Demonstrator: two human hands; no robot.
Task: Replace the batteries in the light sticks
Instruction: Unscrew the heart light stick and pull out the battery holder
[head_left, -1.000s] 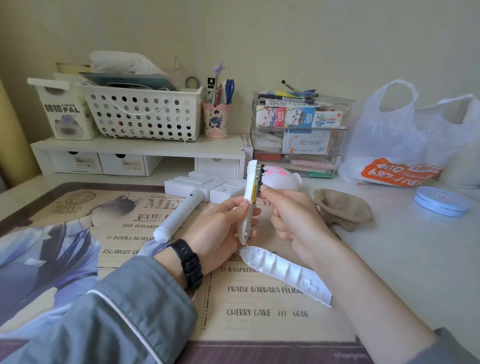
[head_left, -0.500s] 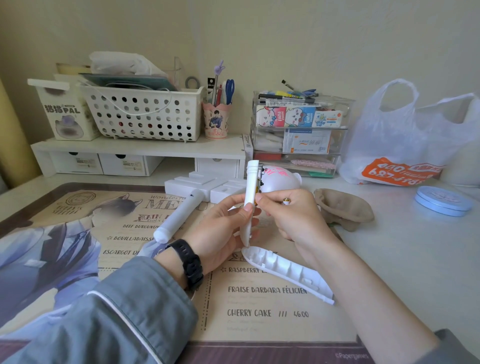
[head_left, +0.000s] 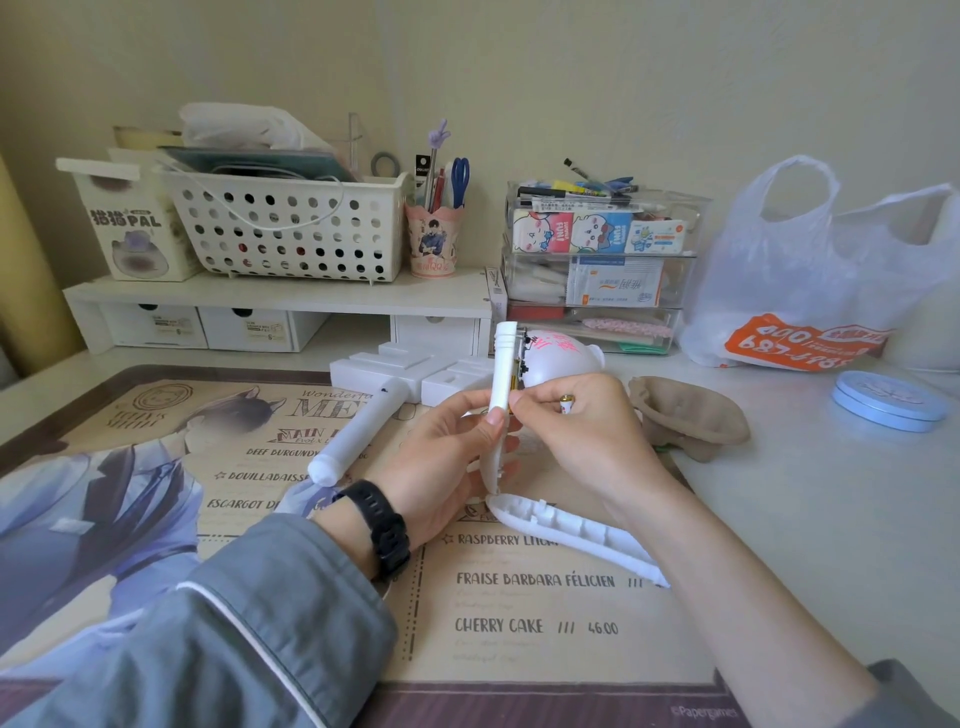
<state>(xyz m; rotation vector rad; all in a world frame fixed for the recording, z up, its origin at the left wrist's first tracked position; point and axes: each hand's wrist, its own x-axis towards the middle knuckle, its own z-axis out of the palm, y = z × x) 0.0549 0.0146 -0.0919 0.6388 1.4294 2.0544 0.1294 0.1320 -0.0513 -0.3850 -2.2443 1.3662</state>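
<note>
From the head view, the left hand gripped the opened light stick upright at the middle of the scene, thumb and fingers curled round its lower shaft, its bare circuit edge facing 3 o'clock. The right hand pinched that edge with thumb and forefinger, and a battery was tucked between its curled fingers, gold tip showing. A second earlier no cell was visible in that hand as it worked at the compartment. Half a second earlier only a glint of the tip showed, so a cell had probably just come out, and the swap on this stick looked only part done. The detached cover lay inner side up on the mat at 5 o'clock from the stick, partly under the right forearm. A second light stick lay closed on the mat at 9 o'clock from the hands, apparently untouched. The mat read "MENU", "BEEF BURGUNDY", "BOUILLABAISSE", "ESCARGOT", "RASPBERRY", "FRAISE BARBARA FÉLICIEN" and "CHERRY CAKE /// 46.00", with "Papergames" at its 5 o'clock corner. On the shelf at 10 o'clock a box read "PAL". At 3 o'clock on the worktop a plastic bag bore an orange panel with upside-down digits, too distorted to read surely.
</note>
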